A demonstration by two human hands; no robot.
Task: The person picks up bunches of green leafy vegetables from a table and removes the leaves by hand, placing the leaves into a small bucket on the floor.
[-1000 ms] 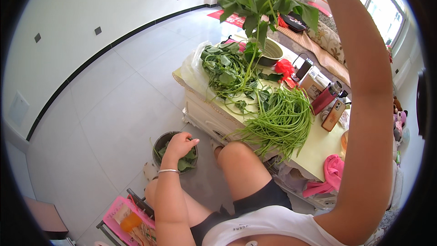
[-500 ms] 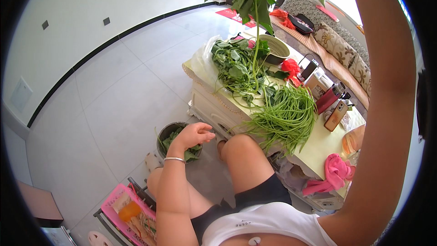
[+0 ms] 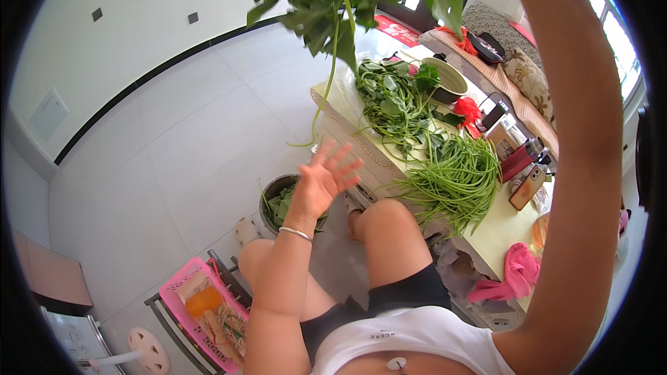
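Head view: the left hand point(image 3: 322, 180) stands open and grasps nothing, its fingers spread, above and just beside a dark round bucket point(image 3: 278, 183) that contains loose green leaves point(image 3: 281, 203); a silver-coloured bracelet point(image 3: 295, 233) encircles the wrist. The right arm point(image 3: 577, 97) extends upward along the right side and leaves the upper edge, so the right hand lies outside the view and its state cannot be told. A bunch of broad-leaved green stems point(image 3: 313, 0) hangs at the upper edge, its top cut off; one long bare stem dangles with its tip near the left hand's fingers, apart from them. On the pale yellow surface point(image 3: 501, 226) lie a heap of dark green leafy vegetables point(image 3: 392, 97) and, nearer the person, a spread bundle of long, thin, bright green stalks point(image 3: 451, 180). Behind the heap stands an oval pale green plastic colander point(image 3: 451, 78); to the right of the stalks are a dark red cylindrical flask point(image 3: 517, 158) and a phone in an orange-brown case point(image 3: 528, 187). A crumpled pink cloth point(image 3: 513, 274) drapes the near edge.
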